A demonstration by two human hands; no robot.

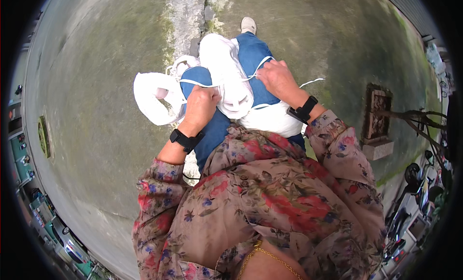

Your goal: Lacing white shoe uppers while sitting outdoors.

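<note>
White cloth point(224, 58) lies bunched across my lap, over the blue trousers point(255, 51). Part of it hangs past my left knee as a loop-shaped white piece point(147, 99); another white part point(272, 120) rests by my right thigh. A thin white cord point(197, 83) runs over the cloth between my hands. My left hand point(200, 106) is closed at the cloth's left side, where the cord meets its fingers. My right hand point(279, 80) pinches the cord farther right, and a loose cord end point(312, 81) sticks out beyond it. The fingertips are partly hidden.
Below me is a mossy concrete floor point(106, 53) with a pale cracked strip point(181, 27). On the right stand a square brick-edged planter point(378, 113) with a bare trunk, a concrete block point(377, 150) and parked motorbikes point(419, 188). A car point(70, 241) shows at far left.
</note>
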